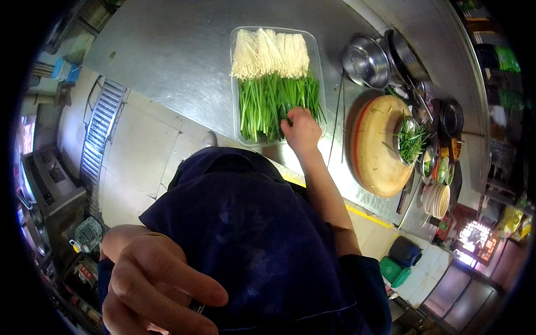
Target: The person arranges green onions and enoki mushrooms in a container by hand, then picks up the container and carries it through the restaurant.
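A clear plastic tray [235, 111] on the metal table holds white enoki mushrooms [271, 53] in its far half. Cut green chives [259, 106] lie side by side in the near half. My right hand [302, 129] reaches over the tray's near right corner, its fingers curled in on the chives; the fingertips are partly hidden. Close to the camera at lower left, my left hand [153, 282] is raised in front of my dark blue apron [245, 223]. Its fingers are bent, and what they hold, if anything, is hidden.
Right of the tray are a round wooden chopping board [379, 151], a bowl of cut greens [410, 139] and a steel bowl [365, 61]. Stacked pale bowls [435, 200] and a cleaver [403, 198] lie nearer. A floor drain grate [103, 131] runs at left.
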`<state>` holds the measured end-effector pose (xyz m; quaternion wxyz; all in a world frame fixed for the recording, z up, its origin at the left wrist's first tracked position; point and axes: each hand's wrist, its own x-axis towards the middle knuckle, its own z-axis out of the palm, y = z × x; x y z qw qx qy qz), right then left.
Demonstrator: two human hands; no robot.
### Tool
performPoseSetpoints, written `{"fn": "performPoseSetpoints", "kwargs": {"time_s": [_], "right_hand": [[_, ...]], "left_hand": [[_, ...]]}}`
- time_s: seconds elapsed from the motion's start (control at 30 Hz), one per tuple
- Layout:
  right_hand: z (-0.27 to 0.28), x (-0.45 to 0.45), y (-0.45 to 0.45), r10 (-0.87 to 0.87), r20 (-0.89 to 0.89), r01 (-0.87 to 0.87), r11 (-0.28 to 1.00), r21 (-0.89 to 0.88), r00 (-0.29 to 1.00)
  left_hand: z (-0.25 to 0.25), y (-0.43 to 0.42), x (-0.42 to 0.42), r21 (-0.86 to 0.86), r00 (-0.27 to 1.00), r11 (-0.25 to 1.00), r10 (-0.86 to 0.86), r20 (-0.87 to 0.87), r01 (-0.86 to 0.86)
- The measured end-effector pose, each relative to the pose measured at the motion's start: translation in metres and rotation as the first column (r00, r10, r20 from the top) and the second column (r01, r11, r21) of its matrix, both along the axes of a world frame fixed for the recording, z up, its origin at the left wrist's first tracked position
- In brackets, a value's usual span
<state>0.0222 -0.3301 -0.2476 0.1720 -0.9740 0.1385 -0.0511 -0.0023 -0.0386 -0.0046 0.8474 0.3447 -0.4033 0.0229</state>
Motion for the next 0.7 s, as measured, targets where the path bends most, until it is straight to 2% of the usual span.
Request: {"fn": "performPoseSetpoints", "kwargs": {"time_s": [0.03, 0.13, 0.2, 0.23, 0.27, 0.37, 0.4, 0.5, 0.57, 0.67, 0.7], "right_hand": [[-0.002, 0.001, -0.001, -0.007, -0.006, 0.007, 1.0, 0.014, 1.0], [-0.002, 0.004, -0.014, -0.002, -0.051, 0.02, 0.934, 0.355, 0.999], [-0.004, 0.006, -0.018, -0.051, -0.027, 0.056, 0.742, 0.668, 0.998], [-0.005, 0.006, -0.021, -0.081, -0.021, 0.066, 0.607, 0.792, 0.997], [-0.006, 0.007, -0.024, -0.076, -0.089, 0.112, 0.415, 0.903, 0.993], [0.022, 0.01, -0.02, -0.122, -0.267, 0.283, 0.146, 0.948, 0.956], [0.02, 0.009, -0.022, -0.133, -0.266, 0.28, 0.103, 0.954, 0.955], [0.018, 0.007, -0.025, -0.124, -0.289, 0.299, 0.074, 0.951, 0.949], [0.016, 0.004, -0.028, -0.104, -0.28, 0.286, 0.043, 0.957, 0.954], [0.017, 0.001, -0.027, -0.105, -0.271, 0.276, 0.034, 0.961, 0.957], [0.018, 0.001, -0.027, -0.111, -0.269, 0.275, 0.037, 0.961, 0.957]], "left_hand": [[-0.001, -0.001, 0.001, -0.022, 1.0, 1.0, 0.001, 0.019, 0.0], [0.001, 0.0, 0.002, -0.025, 0.999, 1.0, 0.018, 0.043, -0.017], [0.002, 0.0, 0.002, -0.041, 0.998, 0.999, 0.034, 0.052, -0.032], [0.001, -0.002, 0.003, -0.064, 0.997, 0.997, 0.046, 0.063, -0.042], [0.001, -0.004, 0.004, -0.087, 0.996, 0.995, 0.059, 0.073, -0.052], [0.005, -0.002, 0.004, -0.067, 0.996, 0.996, 0.06, 0.068, -0.055], [0.005, 0.0, 0.003, -0.047, 0.997, 0.998, 0.042, 0.06, -0.04], [0.008, 0.013, 0.005, 0.103, 0.995, 0.993, -0.067, 0.068, 0.059], [0.023, 0.025, 0.011, 0.317, 0.971, 0.931, -0.221, 0.09, 0.182], [0.024, 0.022, 0.005, 0.324, 0.984, 0.939, -0.153, 0.094, 0.115], [0.019, 0.017, 0.003, 0.215, 0.993, 0.975, -0.084, 0.084, 0.064]]}}
